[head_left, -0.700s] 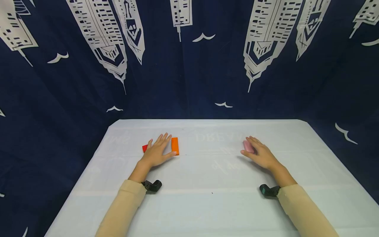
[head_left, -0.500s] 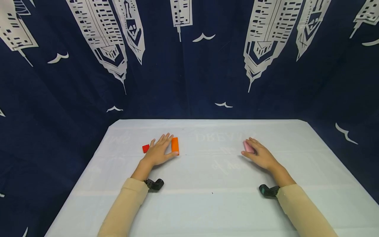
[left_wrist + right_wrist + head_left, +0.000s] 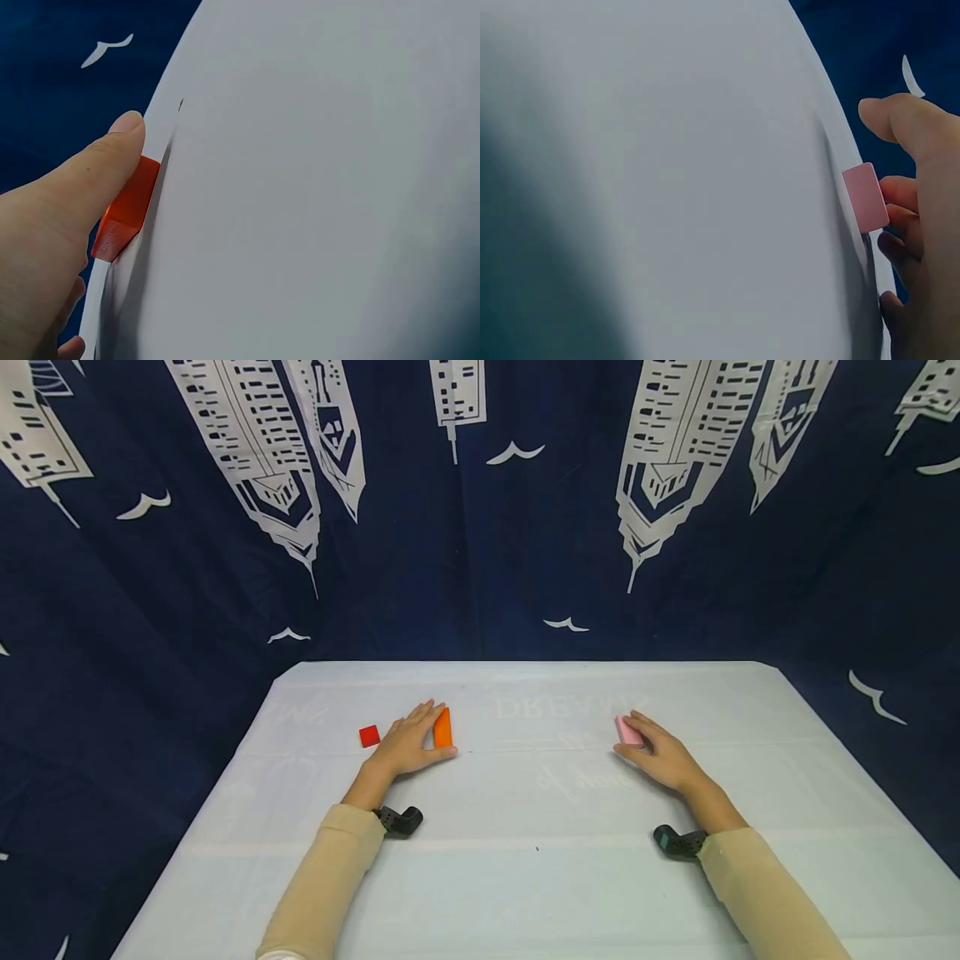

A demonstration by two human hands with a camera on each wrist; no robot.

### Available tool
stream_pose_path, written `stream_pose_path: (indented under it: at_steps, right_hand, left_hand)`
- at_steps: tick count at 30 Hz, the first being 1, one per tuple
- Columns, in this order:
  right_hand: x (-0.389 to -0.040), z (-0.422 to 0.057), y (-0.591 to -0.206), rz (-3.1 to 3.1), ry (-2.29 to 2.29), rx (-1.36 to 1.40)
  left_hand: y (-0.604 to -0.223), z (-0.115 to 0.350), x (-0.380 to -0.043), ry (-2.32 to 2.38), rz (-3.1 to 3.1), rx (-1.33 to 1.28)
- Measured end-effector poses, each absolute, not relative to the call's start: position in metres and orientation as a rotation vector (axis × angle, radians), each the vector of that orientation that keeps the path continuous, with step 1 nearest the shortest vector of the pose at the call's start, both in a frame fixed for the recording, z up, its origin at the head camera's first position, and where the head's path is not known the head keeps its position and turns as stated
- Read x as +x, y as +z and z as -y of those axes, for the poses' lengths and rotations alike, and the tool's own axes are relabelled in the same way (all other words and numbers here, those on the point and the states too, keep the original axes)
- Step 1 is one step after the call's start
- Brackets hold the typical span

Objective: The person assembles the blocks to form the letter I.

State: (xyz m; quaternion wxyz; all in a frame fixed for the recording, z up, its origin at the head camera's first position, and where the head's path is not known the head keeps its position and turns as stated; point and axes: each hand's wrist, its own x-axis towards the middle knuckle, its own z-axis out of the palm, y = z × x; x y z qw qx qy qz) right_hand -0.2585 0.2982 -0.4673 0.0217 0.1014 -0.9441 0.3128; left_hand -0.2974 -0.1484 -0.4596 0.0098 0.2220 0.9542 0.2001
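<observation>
Left hand, head view: just left of centre, the left hand (image 3: pixel 408 747) has its fingers loosely extended and its thumb spread, one by each end of the orange block (image 3: pixel 443 732); I'd say the block's lengthwise lie invites that span.
Red block, head view: the red block (image 3: pixel 369 737) lies left of the fingers, clear of the hand.
Right hand, head view: right of centre, the right hand (image 3: pixel 662 756) straddles the pink block (image 3: pixel 629 732), fingers above in the frame, thumb below.
Table, head view: the white table (image 3: pixel 525 893) fills the lower half; the sleeves (image 3: pixel 330 885) stretch up from the bottom edge, likely because the blocks lie toward the table's far side.
Orange block, left wrist view: at the left, partly behind the straight thumb. The fingers are mostly hidden, so I can't tell whether they press it.
Pink block, right wrist view: at the right edge, bent fingertips close behind it. The thumb stands off with a gap, so nothing looks pinched; the table probably bears the weight.
</observation>
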Motion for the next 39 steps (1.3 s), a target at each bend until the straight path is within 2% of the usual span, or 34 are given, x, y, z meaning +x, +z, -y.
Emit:
stream_pose_path:
  at_steps: [39]
  right_hand:
    - [-0.261, -0.297, -0.483, 2.807, 1.001, 0.221]
  left_hand:
    - [-0.478, 0.151, -0.303, 0.870, -2.975, 0.617]
